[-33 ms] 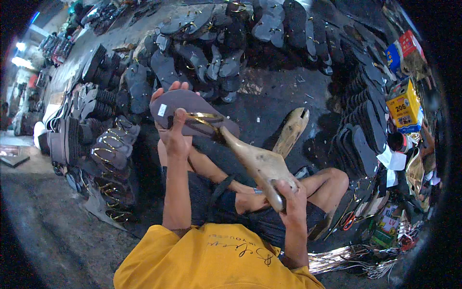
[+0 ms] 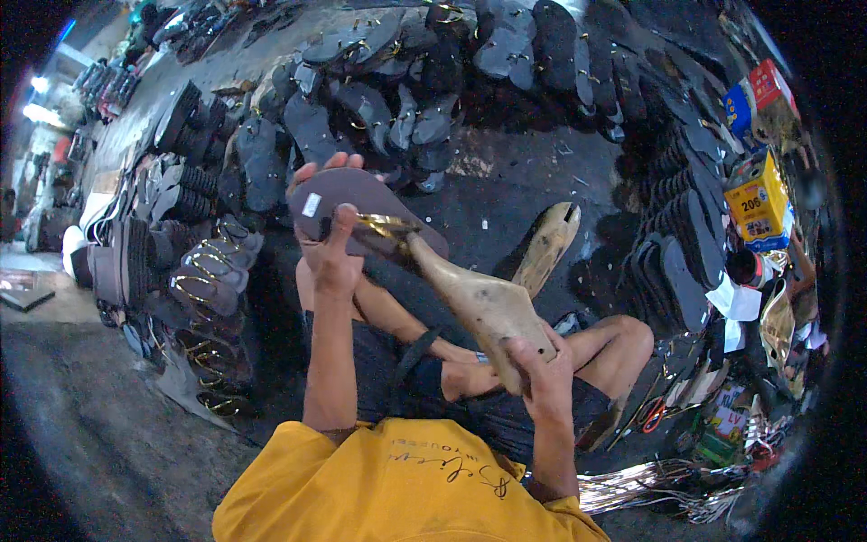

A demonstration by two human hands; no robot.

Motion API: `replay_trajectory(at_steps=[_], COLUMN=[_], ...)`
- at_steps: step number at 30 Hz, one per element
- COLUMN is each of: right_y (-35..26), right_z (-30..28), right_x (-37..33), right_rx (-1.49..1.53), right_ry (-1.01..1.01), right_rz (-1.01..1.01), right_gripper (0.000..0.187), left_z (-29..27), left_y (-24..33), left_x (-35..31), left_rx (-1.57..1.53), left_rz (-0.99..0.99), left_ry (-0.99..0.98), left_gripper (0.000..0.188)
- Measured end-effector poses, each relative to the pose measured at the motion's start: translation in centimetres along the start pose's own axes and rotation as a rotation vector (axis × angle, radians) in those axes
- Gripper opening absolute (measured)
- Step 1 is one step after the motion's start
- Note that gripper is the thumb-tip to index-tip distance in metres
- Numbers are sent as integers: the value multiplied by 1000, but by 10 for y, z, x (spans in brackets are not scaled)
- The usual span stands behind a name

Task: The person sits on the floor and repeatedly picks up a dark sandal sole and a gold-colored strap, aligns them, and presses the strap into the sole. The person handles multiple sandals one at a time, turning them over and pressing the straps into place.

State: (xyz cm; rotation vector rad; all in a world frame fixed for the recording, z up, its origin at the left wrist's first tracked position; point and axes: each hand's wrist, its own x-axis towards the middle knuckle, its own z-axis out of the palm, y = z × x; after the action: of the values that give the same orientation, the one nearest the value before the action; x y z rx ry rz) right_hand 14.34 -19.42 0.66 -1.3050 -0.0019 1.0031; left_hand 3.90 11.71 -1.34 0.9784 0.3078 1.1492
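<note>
Wooden last [image 2: 488, 312]: tip hidden, perhaps under strap [image 2: 388, 222] of sandal [image 2: 348, 192].

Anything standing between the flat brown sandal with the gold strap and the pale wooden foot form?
Nothing visible: the left hand holds the sandal, and the wooden form reaches right up to its gold strap.

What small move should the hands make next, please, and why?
Probably the right hand should ease the wooden last slightly forward beneath the gold strap: its narrow tip sits at the strap, though how far under is unclear, and the left hand holds the brown sole.
</note>
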Motion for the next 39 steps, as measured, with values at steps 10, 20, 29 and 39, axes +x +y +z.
replay_trajectory(at_steps=[10, 20, 29, 39], right_y=[10, 52, 81, 53], right_z=[22, 31, -3, 18], right_x=[14, 39, 37, 7], right_rx=[-674, -522, -208, 316], right_ry=[-165, -19, -134, -399], right_rz=[-908, -839, -191, 393], right_gripper=[55, 60, 62, 37], left_z=[35, 32, 14, 21], left_y=[5, -30, 4, 26], left_x=[-13, -53, -127, -143], left_rx=[-377, -222, -157, -474], left_rz=[-548, -860, -1057, -1080], left_ry=[29, 155, 250, 291], left_gripper=[40, 63, 79, 81])
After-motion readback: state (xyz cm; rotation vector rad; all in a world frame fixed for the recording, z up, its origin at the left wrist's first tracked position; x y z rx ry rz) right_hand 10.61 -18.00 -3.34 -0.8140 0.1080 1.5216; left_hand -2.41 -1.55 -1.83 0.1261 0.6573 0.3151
